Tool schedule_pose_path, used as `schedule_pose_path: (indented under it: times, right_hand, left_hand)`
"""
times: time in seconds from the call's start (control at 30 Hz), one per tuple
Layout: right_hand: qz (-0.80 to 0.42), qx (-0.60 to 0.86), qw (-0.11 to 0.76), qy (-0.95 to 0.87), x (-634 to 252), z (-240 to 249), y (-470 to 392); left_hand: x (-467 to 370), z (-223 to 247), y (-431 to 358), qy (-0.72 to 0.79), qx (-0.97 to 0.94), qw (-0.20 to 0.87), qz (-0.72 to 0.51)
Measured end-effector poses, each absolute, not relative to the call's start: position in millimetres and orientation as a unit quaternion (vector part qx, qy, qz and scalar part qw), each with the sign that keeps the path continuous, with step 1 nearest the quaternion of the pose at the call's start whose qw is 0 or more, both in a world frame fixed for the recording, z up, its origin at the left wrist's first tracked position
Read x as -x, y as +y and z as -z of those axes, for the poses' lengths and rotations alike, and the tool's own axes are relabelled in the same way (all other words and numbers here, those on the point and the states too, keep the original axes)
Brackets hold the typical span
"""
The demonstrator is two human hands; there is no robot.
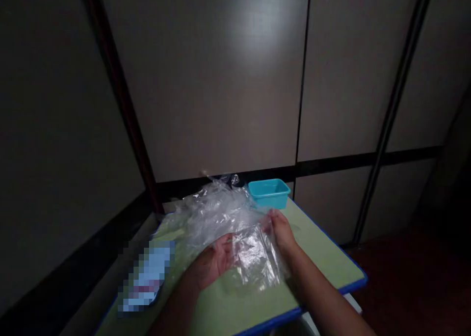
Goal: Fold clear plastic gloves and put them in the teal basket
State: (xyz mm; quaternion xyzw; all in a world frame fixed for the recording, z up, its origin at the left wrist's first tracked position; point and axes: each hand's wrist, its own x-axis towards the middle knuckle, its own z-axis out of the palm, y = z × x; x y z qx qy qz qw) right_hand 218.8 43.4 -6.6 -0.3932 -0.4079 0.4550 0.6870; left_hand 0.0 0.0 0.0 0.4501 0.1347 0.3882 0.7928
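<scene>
Between my two hands hangs a clear plastic bag (255, 257), spread out above the front part of the table. My left hand (217, 261) is at the bag's left edge, palm turned partly up, fingers against the plastic. On the right, my right hand (280, 228) pinches the bag's upper right corner. Behind them lies a loose heap of crinkled clear plastic (215, 211), partly overlapping the held bag in view.
A turquoise rectangular basket (270, 200) stands at the back of the green table (327, 257) with a blue edge. A pixelated bluish item (149, 277) lies at the left. Paneled cabinet doors (221, 90) rise behind the table.
</scene>
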Motion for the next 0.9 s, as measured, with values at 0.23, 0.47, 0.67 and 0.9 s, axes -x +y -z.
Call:
schedule_pose_path:
  times: [0.23, 0.47, 0.67, 0.9]
  right_hand:
    - [-0.474, 0.416, 0.634, -0.447, -212.3, 14.8, 47.7]
    - [-0.478, 0.399, 0.574, -0.531, -209.8, 10.7, 35.9]
    - [-0.464, 0.408, 0.554, -0.558, -209.7, 11.2, 37.6]
    - [-0.431, 0.446, 0.53, -0.578, -210.3, 14.9, 42.3]
  left_hand:
    - [-1.5, 5.1, 1.9, 0.298, -0.447, 0.74, -0.406]
    - [-7.0, 2.7, -0.1, 0.322, -0.391, 0.74, -0.442]
    - [-8.6, 0.3, -6.6, 0.305, -0.403, 0.761, -0.407]
    - [-5.9, 8.6, -3.1, 0.299, -0.408, 0.78, -0.367]
